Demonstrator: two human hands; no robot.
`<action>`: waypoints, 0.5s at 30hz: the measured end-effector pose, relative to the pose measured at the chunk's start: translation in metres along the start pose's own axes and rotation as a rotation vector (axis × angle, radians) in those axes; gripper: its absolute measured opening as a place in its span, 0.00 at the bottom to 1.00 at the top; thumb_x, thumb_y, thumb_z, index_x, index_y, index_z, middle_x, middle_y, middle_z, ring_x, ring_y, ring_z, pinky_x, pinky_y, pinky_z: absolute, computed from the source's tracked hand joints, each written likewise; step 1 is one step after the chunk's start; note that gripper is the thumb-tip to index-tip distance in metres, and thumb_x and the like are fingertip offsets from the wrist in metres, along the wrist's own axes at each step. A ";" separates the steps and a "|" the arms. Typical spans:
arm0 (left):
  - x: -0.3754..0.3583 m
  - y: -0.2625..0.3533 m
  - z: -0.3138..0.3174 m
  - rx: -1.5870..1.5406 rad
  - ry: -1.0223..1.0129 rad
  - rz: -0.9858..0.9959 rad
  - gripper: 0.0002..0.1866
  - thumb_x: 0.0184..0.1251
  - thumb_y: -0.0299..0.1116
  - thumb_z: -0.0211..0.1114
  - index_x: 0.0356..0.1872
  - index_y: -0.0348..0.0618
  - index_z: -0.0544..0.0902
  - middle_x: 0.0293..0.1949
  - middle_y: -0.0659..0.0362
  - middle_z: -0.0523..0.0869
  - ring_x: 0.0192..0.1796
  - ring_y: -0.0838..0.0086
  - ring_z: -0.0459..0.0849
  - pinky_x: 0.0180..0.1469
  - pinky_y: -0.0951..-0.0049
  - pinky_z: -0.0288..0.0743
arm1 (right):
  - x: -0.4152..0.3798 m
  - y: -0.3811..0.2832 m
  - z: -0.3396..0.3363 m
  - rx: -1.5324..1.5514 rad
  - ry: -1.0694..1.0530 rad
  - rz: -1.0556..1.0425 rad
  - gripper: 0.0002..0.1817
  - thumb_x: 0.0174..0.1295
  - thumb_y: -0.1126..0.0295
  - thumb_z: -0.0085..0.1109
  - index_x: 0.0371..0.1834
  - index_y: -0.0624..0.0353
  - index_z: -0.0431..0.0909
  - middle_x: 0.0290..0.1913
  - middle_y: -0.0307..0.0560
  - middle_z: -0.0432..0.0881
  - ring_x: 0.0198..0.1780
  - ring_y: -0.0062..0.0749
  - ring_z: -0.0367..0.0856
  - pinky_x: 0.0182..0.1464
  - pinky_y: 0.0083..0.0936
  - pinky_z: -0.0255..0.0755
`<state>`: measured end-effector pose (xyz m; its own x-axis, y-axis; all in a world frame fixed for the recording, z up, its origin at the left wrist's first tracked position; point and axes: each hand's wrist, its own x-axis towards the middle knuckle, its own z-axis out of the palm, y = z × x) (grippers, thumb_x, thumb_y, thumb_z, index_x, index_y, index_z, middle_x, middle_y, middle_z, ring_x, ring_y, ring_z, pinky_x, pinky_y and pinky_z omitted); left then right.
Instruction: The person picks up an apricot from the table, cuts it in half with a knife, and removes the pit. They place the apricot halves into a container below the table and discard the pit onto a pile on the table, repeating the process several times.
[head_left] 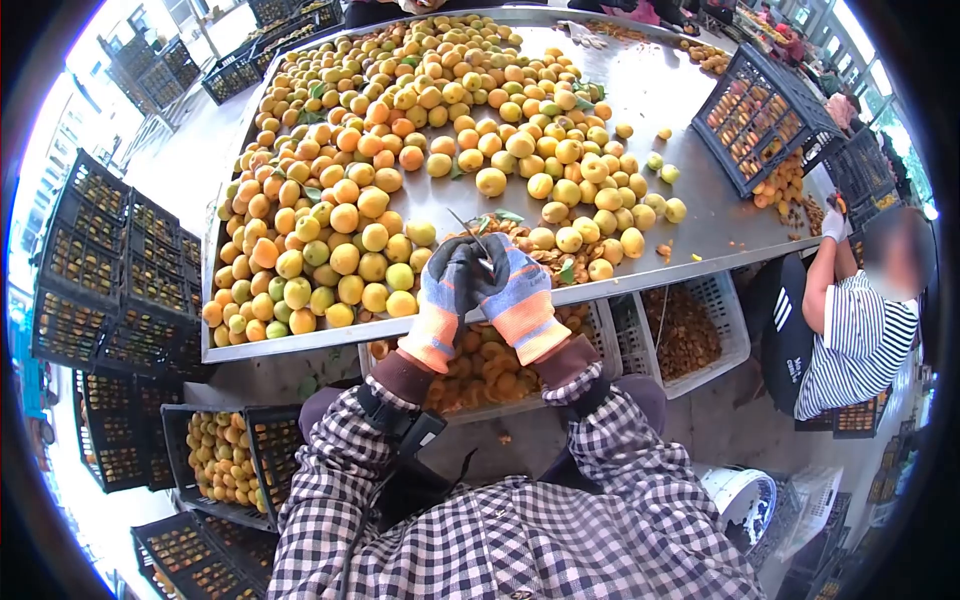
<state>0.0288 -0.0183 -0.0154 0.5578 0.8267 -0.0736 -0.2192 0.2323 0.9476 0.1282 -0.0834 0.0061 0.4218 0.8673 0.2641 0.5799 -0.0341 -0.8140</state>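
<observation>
My left hand [445,295] and my right hand [517,290], in grey and orange work gloves, meet just above the near edge of the metal table [430,324]. Both are closed, thumbs towards each other. A thin, dark, knife-like tool [463,222] sticks up and to the left from between them, seemingly from the right hand. Whatever the left fingers grip is hidden. Around and beyond the hands lie many yellow-orange apricots [343,217]. Directly behind the fingers is a small heap of brownish scraps [520,240] with a few green leaves.
Below the table edge, one crate holds apricot halves [480,375]; a white crate [738,318] beside it holds brown pits. A dark crate [750,125] tilts on the table's right. Black crates [110,270] stack at left. A person in a striped shirt [870,340] sits at right.
</observation>
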 end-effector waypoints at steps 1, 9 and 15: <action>0.003 -0.004 -0.001 0.007 0.017 0.067 0.14 0.74 0.36 0.54 0.49 0.38 0.81 0.36 0.65 0.81 0.35 0.84 0.76 0.36 0.84 0.71 | 0.000 -0.002 0.003 -0.037 0.024 0.011 0.16 0.54 0.68 0.67 0.46 0.54 0.77 0.39 0.50 0.85 0.43 0.49 0.84 0.44 0.33 0.77; 0.013 -0.013 -0.012 0.037 0.103 0.182 0.13 0.74 0.35 0.54 0.48 0.39 0.82 0.38 0.66 0.82 0.35 0.84 0.76 0.35 0.84 0.71 | 0.001 -0.007 0.021 -0.029 0.068 0.044 0.18 0.54 0.67 0.67 0.48 0.51 0.77 0.39 0.50 0.85 0.43 0.50 0.84 0.44 0.36 0.77; 0.014 0.000 -0.010 0.111 0.115 0.266 0.16 0.76 0.39 0.52 0.46 0.38 0.83 0.33 0.65 0.82 0.30 0.86 0.75 0.30 0.85 0.69 | -0.003 -0.009 0.032 -0.017 0.126 0.000 0.15 0.55 0.64 0.67 0.44 0.53 0.78 0.35 0.51 0.85 0.38 0.51 0.84 0.39 0.34 0.77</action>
<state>0.0288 -0.0018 -0.0199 0.3973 0.9048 0.1532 -0.2529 -0.0526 0.9661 0.0992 -0.0701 -0.0042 0.5051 0.7983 0.3279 0.5912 -0.0433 -0.8054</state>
